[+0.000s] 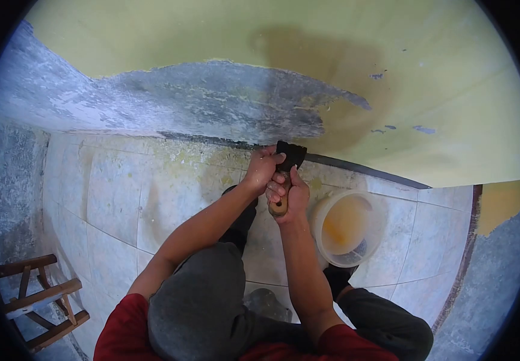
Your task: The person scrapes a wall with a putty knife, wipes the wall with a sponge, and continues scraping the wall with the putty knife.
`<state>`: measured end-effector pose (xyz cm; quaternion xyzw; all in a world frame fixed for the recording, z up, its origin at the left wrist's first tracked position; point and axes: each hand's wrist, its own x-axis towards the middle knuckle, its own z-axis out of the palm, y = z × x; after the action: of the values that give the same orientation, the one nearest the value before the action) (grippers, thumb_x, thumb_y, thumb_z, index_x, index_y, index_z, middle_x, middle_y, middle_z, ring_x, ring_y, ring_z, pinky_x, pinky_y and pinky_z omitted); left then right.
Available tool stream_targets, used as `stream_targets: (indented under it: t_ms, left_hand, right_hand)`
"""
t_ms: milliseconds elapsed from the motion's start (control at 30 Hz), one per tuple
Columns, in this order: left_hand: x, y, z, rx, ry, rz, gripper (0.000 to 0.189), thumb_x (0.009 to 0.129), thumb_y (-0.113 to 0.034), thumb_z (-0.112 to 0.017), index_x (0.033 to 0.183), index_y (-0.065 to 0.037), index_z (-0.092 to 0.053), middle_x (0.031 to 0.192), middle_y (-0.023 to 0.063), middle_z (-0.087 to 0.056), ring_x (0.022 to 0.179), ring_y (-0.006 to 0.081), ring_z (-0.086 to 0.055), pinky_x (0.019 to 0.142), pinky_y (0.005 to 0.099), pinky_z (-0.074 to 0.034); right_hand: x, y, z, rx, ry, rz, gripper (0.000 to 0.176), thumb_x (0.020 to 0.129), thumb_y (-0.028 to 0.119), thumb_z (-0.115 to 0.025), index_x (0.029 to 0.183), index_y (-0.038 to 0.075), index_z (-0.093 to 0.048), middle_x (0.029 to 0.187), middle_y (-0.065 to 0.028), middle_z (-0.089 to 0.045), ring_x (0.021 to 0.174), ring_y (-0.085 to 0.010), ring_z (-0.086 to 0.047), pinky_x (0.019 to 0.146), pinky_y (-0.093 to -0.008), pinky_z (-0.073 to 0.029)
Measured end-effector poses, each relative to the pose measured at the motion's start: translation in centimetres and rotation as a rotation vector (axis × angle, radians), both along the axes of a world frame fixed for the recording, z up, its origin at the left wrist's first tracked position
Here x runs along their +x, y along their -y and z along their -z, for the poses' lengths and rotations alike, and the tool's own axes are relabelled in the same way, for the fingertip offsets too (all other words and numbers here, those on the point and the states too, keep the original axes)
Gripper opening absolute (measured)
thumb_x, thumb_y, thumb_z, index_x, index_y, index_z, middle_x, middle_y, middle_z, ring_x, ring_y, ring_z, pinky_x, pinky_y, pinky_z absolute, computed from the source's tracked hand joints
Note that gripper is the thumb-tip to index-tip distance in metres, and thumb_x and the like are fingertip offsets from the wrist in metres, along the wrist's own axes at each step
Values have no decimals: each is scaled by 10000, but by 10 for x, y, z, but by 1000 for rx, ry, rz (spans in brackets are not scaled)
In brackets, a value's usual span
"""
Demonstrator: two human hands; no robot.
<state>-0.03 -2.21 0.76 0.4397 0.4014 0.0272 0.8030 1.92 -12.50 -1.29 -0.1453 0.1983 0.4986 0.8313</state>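
A paint scraper with a wide dark blade [290,155] and a wooden handle [278,207] is held low by the foot of the wall. My right hand [296,195] is closed around the handle. Against the side of the blade, my left hand [261,170] pinches with thumb and fingers. Just beyond the blade's edge, the wall's yellow paint [392,129] meets a stripped grey patch [212,99]. Pale flakes lie along the floor below it, and some specks stick to my fingers.
A translucent bucket [320,231] holding cloudy yellowish water stands right of my hands. A wooden stool or rack [46,298] is at lower left. Between my legs sits a grey translucent object [266,301], partly hidden. Pale tiles [112,186] cover the floor.
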Motion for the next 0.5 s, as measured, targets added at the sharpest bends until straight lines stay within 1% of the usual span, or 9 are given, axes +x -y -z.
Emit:
stream_targets:
  t_ms: [67, 133, 200, 233, 300, 333, 367, 433, 500]
  left_hand:
    - [-5, -1, 4, -59, 41, 10, 170, 880, -158, -486, 1000, -51, -542, 544, 39, -480, 293, 124, -417, 234, 264, -337]
    - [-4, -4, -11, -118, 75, 18, 156, 881, -147, -483, 987, -51, -545, 557, 37, -487, 299, 116, -418, 234, 256, -334]
    - [-4, -4, -22, -24, -141, 23, 154, 889, -142, -471, 990, -53, -545, 569, 33, -491, 299, 102, -407, 231, 253, -328]
    - [-4, -5, -19, -15, -129, 19, 154, 889, -142, -471, 990, -53, -545, 569, 33, -491, 299, 102, -407, 231, 253, -328]
    - [-5, -4, -2, -54, 89, 36, 153, 887, -149, -472, 985, -65, -554, 563, 29, -484, 301, 111, -417, 224, 264, -321]
    - [-1, -8, 6, 11, 61, 41, 155, 884, -162, -480, 979, -73, -564, 555, 29, -478, 285, 125, -407, 219, 272, -308]
    - [-5, -4, 16, -6, 48, 38, 155, 884, -162, -480, 979, -73, -564, 555, 29, -478, 285, 125, -407, 219, 272, -308]
    - [-5, -6, -6, -38, -72, 24, 146, 878, -161, -490, 966, -73, -566, 554, 35, -474, 273, 133, -393, 219, 279, -315]
    - [0, -12, -4, -29, -35, 27, 151, 883, -168, -482, 969, -72, -560, 547, 40, -468, 267, 136, -391, 219, 285, -329]
  right_hand:
    - [1, -1, -1, 0, 16, 1, 338, 960, 350, -369, 898, 39, -485, 681, -33, -459, 475, -122, -417, 395, -258, -376]
    - [3, -8, -9, -25, 10, -11, 332, 960, 349, -364, 914, 45, -488, 676, -32, -458, 473, -123, -421, 397, -264, -375]
    - [-3, -6, -5, -14, -25, 0, 332, 962, 346, -358, 911, 44, -486, 672, -31, -455, 470, -125, -420, 399, -267, -374]
    - [1, -11, -6, 20, -35, 11, 331, 963, 343, -353, 909, 44, -483, 669, -31, -452, 466, -126, -418, 401, -269, -372]
    - [-1, -10, -14, -3, 24, 4, 348, 971, 355, -325, 871, 56, -473, 668, -22, -451, 460, -123, -409, 400, -267, -364]
    - [-2, -10, -17, -34, 64, 3, 371, 978, 368, -297, 833, 69, -463, 667, -14, -450, 454, -120, -399, 399, -266, -356]
    - [-6, -7, -12, -50, 50, 0, 371, 978, 368, -297, 833, 69, -463, 667, -14, -450, 454, -120, -399, 399, -266, -356]
    - [-2, -10, -7, -58, 25, -24, 362, 977, 376, -296, 874, 72, -462, 670, -11, -448, 456, -118, -400, 401, -267, -358]
    - [3, -15, -9, -59, 40, -17, 364, 977, 379, -297, 869, 71, -460, 669, -12, -447, 456, -118, -400, 401, -267, -357]
